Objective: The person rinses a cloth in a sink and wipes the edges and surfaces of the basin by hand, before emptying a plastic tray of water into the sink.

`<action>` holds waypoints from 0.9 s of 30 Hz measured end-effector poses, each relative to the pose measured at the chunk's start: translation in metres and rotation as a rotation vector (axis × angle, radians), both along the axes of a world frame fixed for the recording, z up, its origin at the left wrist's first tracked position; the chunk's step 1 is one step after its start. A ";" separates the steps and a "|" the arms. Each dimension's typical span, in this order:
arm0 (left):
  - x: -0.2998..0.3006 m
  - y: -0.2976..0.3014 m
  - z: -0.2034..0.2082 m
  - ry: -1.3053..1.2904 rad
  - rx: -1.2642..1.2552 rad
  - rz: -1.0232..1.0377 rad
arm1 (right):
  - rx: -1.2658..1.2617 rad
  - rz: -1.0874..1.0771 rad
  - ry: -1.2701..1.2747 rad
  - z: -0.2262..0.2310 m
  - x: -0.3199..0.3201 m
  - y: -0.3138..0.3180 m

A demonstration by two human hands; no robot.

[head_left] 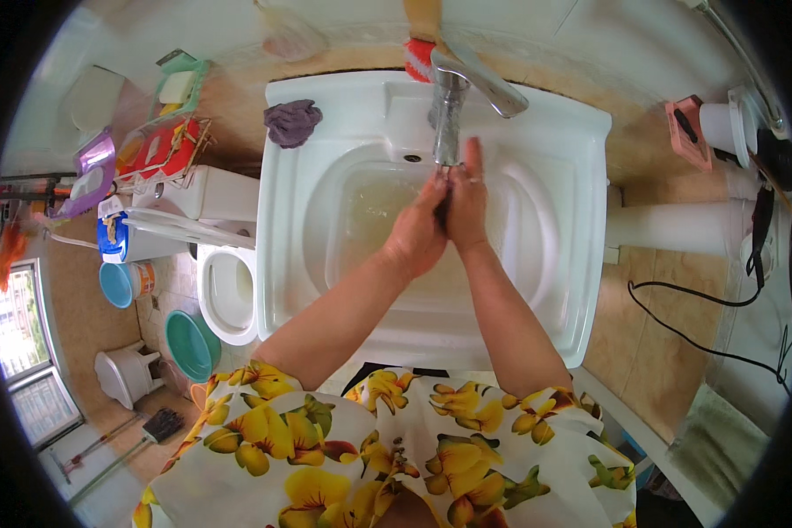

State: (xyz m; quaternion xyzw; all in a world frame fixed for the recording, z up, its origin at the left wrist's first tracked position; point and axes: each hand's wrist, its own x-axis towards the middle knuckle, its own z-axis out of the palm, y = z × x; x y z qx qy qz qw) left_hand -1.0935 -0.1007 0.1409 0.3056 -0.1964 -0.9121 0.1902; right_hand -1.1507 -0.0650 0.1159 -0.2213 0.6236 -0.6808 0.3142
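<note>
Head view shows the left hand (418,231) and right hand (468,211) together beneath the faucet (450,110) near the sink's (583,220) back edge, right fingers seemingly straight, left ones unclear; working low should limit splashing.

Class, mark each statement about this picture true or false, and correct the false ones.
1. The left hand and right hand are together, over the sink. True.
2. The hands are far from the faucet. False: they are at the lower end of the faucet.
3. A cloth lies on the sink's right rim. False: the greyish-purple cloth lies at its back left corner.
4. The green basin is left of the sink. True.
</note>
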 end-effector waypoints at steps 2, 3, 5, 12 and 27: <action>0.006 -0.014 -0.005 0.013 0.128 -0.097 | 0.036 -0.080 -0.043 -0.006 0.010 0.002; 0.010 -0.035 -0.009 -0.010 0.048 -0.030 | -0.058 -0.007 0.250 0.009 0.032 0.006; 0.004 -0.047 -0.007 -0.038 -0.072 0.014 | -0.104 0.074 0.524 0.009 0.045 0.012; 0.002 -0.015 -0.014 0.293 0.273 -0.046 | 0.057 -0.147 0.446 0.023 -0.018 0.009; -0.012 -0.020 -0.006 0.163 0.347 -0.019 | 0.155 -0.114 1.471 0.117 -0.065 -0.015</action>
